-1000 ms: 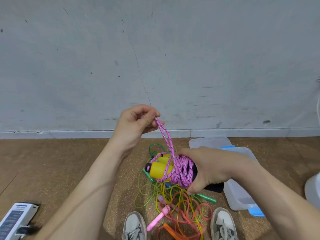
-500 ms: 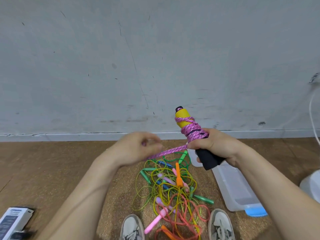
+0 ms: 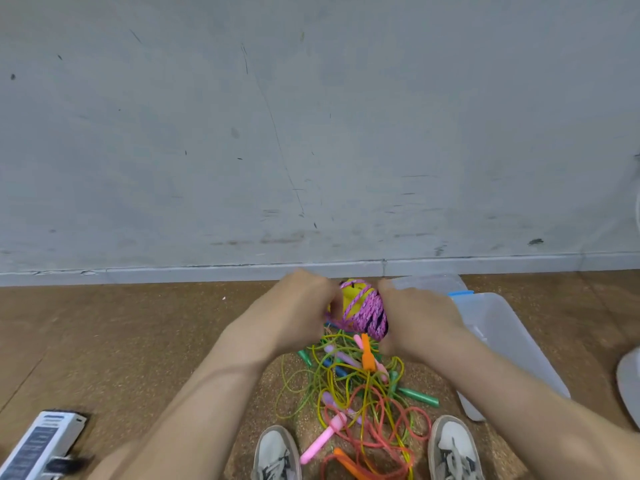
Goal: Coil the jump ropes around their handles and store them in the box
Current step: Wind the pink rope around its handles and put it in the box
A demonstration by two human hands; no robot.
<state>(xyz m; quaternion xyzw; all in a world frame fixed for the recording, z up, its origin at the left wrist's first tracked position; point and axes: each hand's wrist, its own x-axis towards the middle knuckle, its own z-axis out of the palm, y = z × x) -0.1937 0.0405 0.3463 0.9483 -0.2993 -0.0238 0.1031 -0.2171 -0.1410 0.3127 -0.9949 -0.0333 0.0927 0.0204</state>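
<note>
A pink rope [image 3: 369, 315], coiled round yellow handles [image 3: 349, 296], is gripped by the right hand [image 3: 415, 317]. Its free strand is held by the blurred left hand [image 3: 298, 317]. Below, tangled coloured ropes [image 3: 349, 386] are spread on the floor [image 3: 138, 341], beside a clear box [image 3: 498, 334].

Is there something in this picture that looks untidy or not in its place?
Yes. The loose jump ropes lie in one tangled heap on the floor by the shoes, colours crossing each other, none coiled. Only the pink rope is wound.
</note>
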